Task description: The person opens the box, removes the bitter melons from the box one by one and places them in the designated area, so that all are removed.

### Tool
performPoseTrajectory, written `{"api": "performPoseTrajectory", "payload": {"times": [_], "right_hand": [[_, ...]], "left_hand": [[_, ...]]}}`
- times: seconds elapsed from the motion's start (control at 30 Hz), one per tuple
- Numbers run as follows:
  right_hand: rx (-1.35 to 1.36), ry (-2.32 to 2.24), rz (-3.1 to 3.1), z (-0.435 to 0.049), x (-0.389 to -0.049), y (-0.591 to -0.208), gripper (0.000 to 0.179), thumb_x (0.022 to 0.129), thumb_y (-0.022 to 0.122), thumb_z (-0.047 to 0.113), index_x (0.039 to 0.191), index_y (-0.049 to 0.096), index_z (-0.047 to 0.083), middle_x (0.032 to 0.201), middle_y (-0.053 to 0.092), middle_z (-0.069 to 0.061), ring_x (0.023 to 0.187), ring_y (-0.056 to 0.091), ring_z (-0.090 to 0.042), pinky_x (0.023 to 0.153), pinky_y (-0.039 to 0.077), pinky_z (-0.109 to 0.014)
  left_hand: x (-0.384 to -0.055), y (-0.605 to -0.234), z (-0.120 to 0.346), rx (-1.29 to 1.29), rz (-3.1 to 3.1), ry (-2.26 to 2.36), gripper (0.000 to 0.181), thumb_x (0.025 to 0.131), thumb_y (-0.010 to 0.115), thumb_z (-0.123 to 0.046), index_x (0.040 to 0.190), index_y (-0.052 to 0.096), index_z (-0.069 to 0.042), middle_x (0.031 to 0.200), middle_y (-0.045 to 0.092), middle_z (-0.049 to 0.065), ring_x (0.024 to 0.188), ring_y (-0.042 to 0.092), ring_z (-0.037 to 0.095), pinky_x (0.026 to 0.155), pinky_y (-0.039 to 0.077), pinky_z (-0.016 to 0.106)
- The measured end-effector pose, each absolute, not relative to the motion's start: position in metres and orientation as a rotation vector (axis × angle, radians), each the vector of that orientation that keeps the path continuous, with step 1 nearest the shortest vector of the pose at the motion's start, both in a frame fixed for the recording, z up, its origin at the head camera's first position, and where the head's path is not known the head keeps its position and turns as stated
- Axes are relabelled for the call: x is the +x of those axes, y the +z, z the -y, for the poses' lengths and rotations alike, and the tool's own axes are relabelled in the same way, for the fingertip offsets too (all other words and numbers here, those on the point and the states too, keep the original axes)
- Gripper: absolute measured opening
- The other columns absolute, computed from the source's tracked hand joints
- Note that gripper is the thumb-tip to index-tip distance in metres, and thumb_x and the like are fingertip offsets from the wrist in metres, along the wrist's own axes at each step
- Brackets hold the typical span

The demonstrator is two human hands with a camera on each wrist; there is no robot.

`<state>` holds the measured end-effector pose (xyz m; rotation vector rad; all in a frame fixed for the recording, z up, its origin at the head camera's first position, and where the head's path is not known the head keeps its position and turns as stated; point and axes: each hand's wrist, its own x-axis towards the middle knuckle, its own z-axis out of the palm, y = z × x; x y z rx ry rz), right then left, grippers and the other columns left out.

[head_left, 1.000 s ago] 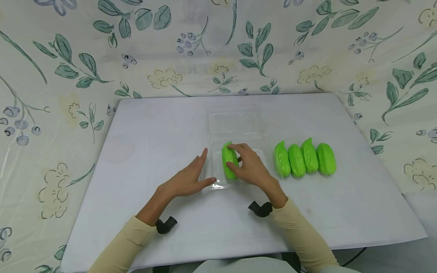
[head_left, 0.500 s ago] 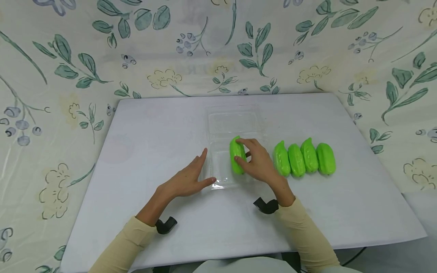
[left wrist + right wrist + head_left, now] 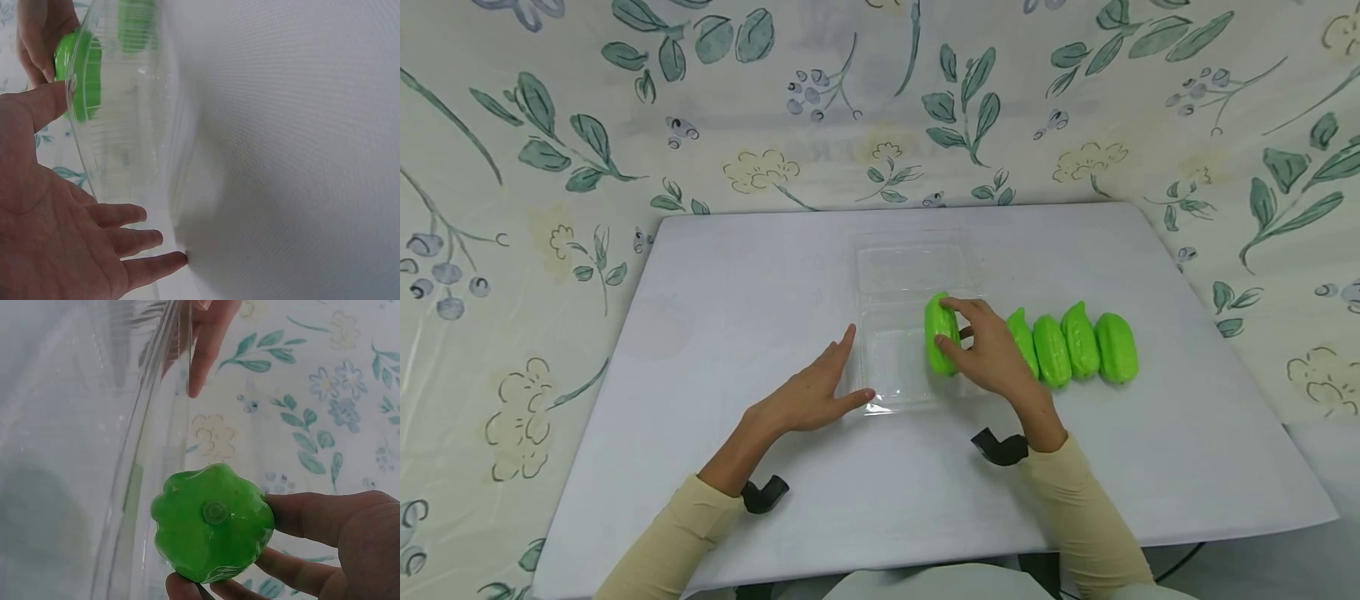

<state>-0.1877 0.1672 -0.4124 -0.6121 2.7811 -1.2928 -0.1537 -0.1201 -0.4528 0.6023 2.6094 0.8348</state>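
Note:
My right hand (image 3: 992, 354) pinches a green ribbed toy gourd (image 3: 940, 333) between thumb and fingers, over the right part of a clear plastic clamshell box (image 3: 887, 358). In the right wrist view, the lobed end of the gourd (image 3: 212, 519) with its round nub faces the camera, outside the clear wall. My left hand (image 3: 805, 396) is spread with straight fingers at the box's left side. Its thumb lies at the box rim in the left wrist view, and the other fingers (image 3: 134, 240) extend beside the wall.
Several more green gourds (image 3: 1080, 342) lie in a row to the right of the box, the leftmost partly hidden by my right hand. The box's lid (image 3: 913, 267) lies folded back behind it. A white cloth (image 3: 737, 283) covers the table; a floral sheet (image 3: 820, 92) hangs behind.
My right hand has moved to the right and slightly toward the back, carrying the gourd from the box's left part to its right part. My left hand has stayed put.

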Motion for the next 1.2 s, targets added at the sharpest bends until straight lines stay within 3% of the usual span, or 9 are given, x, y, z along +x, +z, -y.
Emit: {"api": "performPoseTrajectory", "payload": {"times": [0.37, 0.73, 1.0, 1.2], "right_hand": [[-0.553, -1.348, -2.840, -0.192, -0.193, -0.407, 0.049, 0.092, 0.067, 0.010, 0.138, 0.052, -0.001, 0.132, 0.050, -0.023, 0.093, 0.066, -0.038, 0.069, 0.057, -0.042], [-0.384, -1.358, -2.909, -0.225, -0.197, -0.402, 0.050, 0.094, 0.065, 0.013, 0.141, 0.050, 0.001, 0.137, 0.048, -0.022, 0.100, 0.062, -0.043, 0.081, 0.053, -0.052], [-0.312, -1.373, -2.984, -0.251, -0.198, -0.401, 0.050, 0.095, 0.063, 0.013, 0.141, 0.050, 0.001, 0.136, 0.050, -0.023, 0.096, 0.063, -0.046, 0.078, 0.053, -0.054], [-0.165, -1.331, -3.000, -0.269, -0.195, -0.397, 0.052, 0.097, 0.061, 0.020, 0.145, 0.047, 0.004, 0.139, 0.048, -0.022, 0.102, 0.060, -0.046, 0.080, 0.051, -0.056]], "left_hand": [[-0.154, -0.452, 0.120, 0.603, -2.595, 0.852, 0.099, 0.094, 0.049, -0.064, 0.157, -0.010, -0.015, 0.162, 0.007, 0.008, 0.148, 0.010, 0.032, 0.116, 0.019, 0.046], [-0.155, -0.453, 0.120, 0.587, -2.588, 0.838, 0.100, 0.094, 0.051, -0.064, 0.157, -0.011, -0.017, 0.163, 0.006, 0.006, 0.148, 0.010, 0.030, 0.115, 0.020, 0.046], [-0.155, -0.453, 0.119, 0.581, -2.592, 0.839, 0.099, 0.094, 0.050, -0.064, 0.157, -0.011, -0.018, 0.163, 0.006, 0.006, 0.148, 0.010, 0.030, 0.115, 0.020, 0.046], [-0.155, -0.453, 0.119, 0.574, -2.590, 0.839, 0.099, 0.094, 0.050, -0.064, 0.157, -0.011, -0.019, 0.163, 0.005, 0.005, 0.148, 0.009, 0.029, 0.115, 0.020, 0.046]]}}
